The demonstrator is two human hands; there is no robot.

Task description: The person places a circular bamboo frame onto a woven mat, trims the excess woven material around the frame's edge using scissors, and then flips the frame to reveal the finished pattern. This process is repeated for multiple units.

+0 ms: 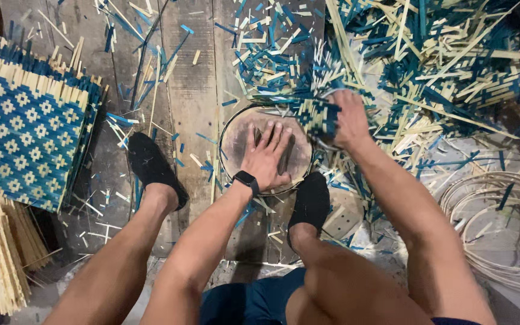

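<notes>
Step in hand: a blue-and-cream woven mat (315,118) is being pressed and shaped over a round wooden form (266,147), judging by how it drapes over the form's far right rim.
Left hand (267,157): laid flat, fingers spread, palm down on the top face of the form; it grips nothing and appears to steady the form.
Right hand (350,120): curled closed over the woven mat at the form's rim, pressing the weave down and outward.
Wrist: a dark watch (246,179) sits on the left wrist.
Location of the work: the form rests on the plank floor (194,96) between the person's two feet in black shoes (151,165), the right foot touching its near edge.
Surroundings: blue and cream strip offcuts (428,54) lie thick beyond and to the right; a finished patterned mat (22,129) lies well apart at the left; coiled cane hoops (501,216) lie at the right.
Next move calls for: firm hold on the form by the flat hand while the weave is worked further round the rim; likely a hoop is needed to fix it.
Risk: the loose weave could slip off the rim or its edge strips spring loose.
</notes>
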